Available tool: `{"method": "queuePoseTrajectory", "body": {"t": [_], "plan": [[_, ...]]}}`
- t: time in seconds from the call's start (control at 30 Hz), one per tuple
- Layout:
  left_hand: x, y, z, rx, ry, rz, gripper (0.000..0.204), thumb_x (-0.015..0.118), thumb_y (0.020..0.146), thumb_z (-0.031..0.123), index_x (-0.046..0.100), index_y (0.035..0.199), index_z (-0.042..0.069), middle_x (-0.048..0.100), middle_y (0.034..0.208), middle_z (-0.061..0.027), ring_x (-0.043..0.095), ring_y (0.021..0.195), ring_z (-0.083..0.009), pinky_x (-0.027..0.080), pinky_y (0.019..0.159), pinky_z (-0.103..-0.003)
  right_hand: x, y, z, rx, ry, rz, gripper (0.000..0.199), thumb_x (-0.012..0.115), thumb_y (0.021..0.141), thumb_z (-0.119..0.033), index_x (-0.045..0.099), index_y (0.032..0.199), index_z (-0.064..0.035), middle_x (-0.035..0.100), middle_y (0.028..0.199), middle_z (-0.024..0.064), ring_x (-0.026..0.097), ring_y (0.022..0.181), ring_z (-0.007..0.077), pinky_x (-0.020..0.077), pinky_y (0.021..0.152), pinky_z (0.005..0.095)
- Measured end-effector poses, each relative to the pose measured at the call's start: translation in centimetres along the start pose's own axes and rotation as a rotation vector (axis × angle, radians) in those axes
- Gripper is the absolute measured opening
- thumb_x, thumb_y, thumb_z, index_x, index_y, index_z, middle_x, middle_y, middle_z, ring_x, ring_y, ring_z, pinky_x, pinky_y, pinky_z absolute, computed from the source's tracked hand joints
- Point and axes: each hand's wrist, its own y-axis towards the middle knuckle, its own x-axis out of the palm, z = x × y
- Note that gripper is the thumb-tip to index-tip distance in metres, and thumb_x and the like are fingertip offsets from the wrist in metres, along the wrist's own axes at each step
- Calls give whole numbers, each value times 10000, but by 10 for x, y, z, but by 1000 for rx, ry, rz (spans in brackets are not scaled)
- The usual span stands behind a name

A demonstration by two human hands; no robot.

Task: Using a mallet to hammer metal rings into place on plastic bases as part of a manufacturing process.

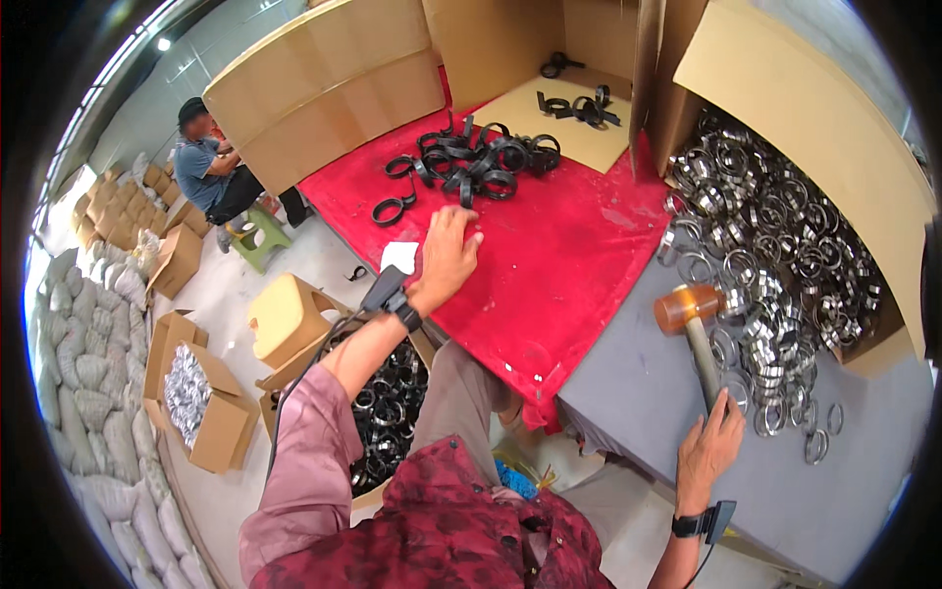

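A mallet with an amber head (685, 308) and a grey handle angles over the grey-covered table. My right hand (708, 450) has its fingers at the lower end of that handle and grips it. My left hand (448, 253) is above the near left part of the red cloth (530, 280), fingers apart and nothing seen in them. Just beyond its fingertips lies a heap of black ring clamps (481, 162). One black ring clamp (389, 210) lies apart from the heap, to its left. A small white piece of paper (399, 257) lies beside my left wrist.
Shiny metal rings (775, 236) spill from a tipped cardboard box (814, 128) at the right. An upright cardboard box (510, 44) holds several black clamps. Below my left arm stands a carton of black parts (388, 412). A seated person (208, 167) is at far left.
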Motion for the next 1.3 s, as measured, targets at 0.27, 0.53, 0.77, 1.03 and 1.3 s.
{"method": "queuePoseTrajectory", "body": {"t": [0.27,0.53,0.77,1.03,1.3], "plan": [[61,87,-51,348,398,-144,667,764,745,82,556,1378,62,594,1269,-145,542,1218,-326,457,988,-435,-3,6,-5,10,12,-32,713,689,797,6,451,1470,15,546,1298,245,552,1112,426,462,944,500],[49,96,-16,390,243,-63,287,640,823,54,679,1106,33,594,876,-131,622,859,-333,527,713,-434,-7,-4,-4,12,-34,-26,692,676,808,-1,459,1464,21,545,1293,242,547,1126,431,459,969,503],[14,38,73,383,-20,-602,317,668,837,88,688,1143,8,627,942,-177,639,923,-374,529,787,-473,-7,-1,-4,35,-43,-53,659,676,842,-19,466,1467,6,553,1288,219,548,1146,403,468,981,487],[-13,2,82,374,-287,-607,800,825,786,247,475,1471,28,613,1232,-203,567,1182,-369,467,1021,-434,-1,-1,-4,-13,-36,39,657,691,831,-24,487,1456,-23,565,1277,198,567,1119,373,490,931,455],[-10,-41,83,378,168,-494,427,740,817,191,629,1186,8,662,1012,-150,634,1004,-321,466,905,-437,-13,-4,1,-29,-69,41,626,675,827,-13,499,1428,-7,569,1267,199,563,1110,377,488,914,452]]}}
